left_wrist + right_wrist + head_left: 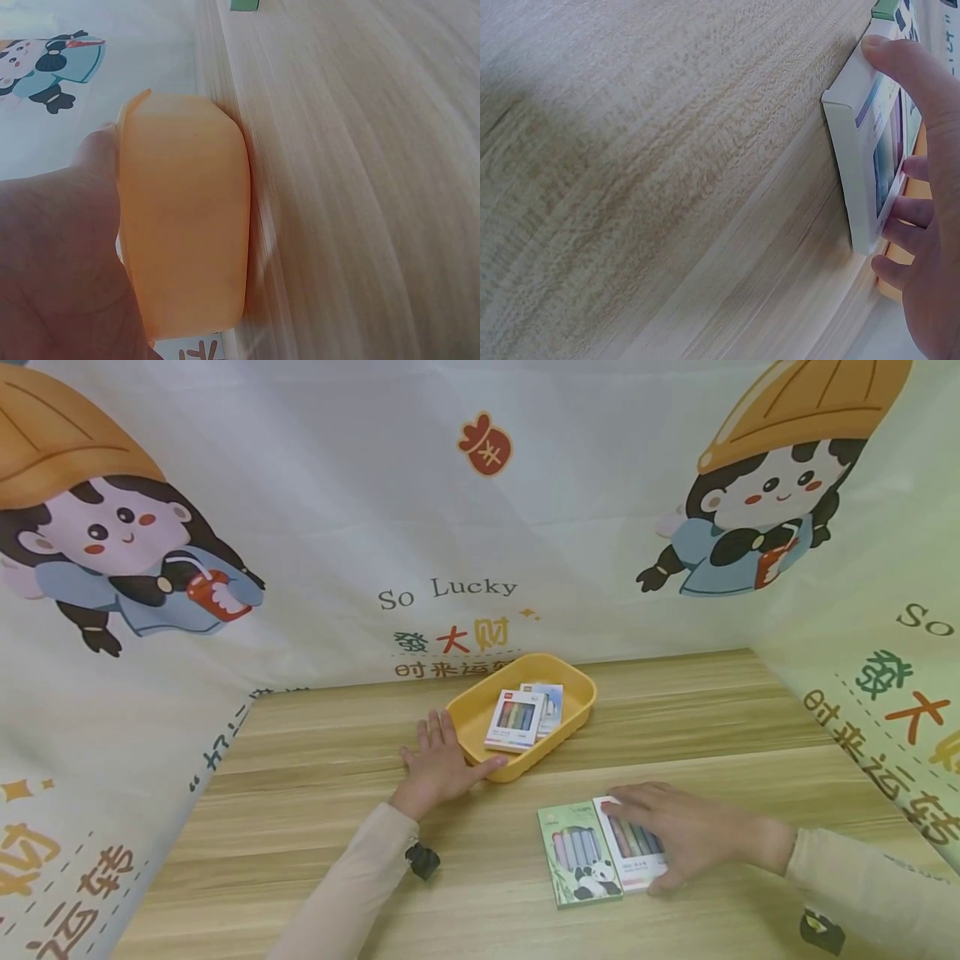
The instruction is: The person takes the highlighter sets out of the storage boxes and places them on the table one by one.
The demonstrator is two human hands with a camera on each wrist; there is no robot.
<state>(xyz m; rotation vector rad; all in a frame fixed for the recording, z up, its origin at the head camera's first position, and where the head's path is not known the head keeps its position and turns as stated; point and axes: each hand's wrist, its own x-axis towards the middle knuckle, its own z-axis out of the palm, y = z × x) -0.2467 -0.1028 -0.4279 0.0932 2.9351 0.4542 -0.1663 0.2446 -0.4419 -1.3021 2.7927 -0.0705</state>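
Observation:
My left hand (pixel 438 768) rests against the left side of a yellow plastic basket (pixel 587 693), fingers spread and fairly straight, thumb at its near rim. Inside the basket, a white pen box (pixel 514 721) with a clear window leans over a pale blue-and-white box (pixel 552 703). On the table, my right hand (pixel 693 831) spans another white pen box (pixel 637 868), thumb on its near end (pixel 877 52) and fingers at the far end. Touching that box's left side lies a green box with a panda picture (pixel 581 860), pens showing through its window.
The wood-grain table (pixel 315 827) is enclosed by white printed cloth (pixel 345 510) at the back and both sides. The basket stands near the back cloth. Small dark devices (pixel 423 860) are strapped at both wrists.

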